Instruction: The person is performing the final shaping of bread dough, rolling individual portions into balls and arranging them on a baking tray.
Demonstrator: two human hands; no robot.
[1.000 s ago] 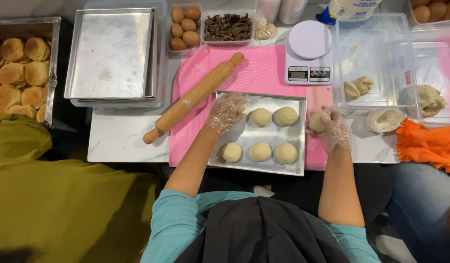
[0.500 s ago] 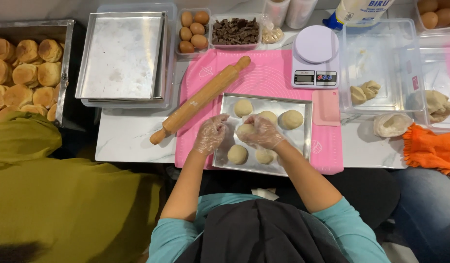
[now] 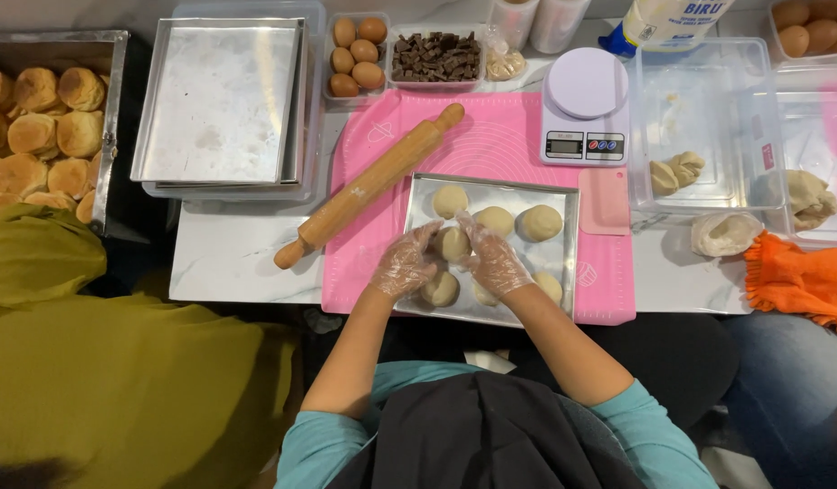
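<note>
Single head view, looking straight down from above worktable [image 3: 228, 263], fairly near, whole workspace framed
</note>
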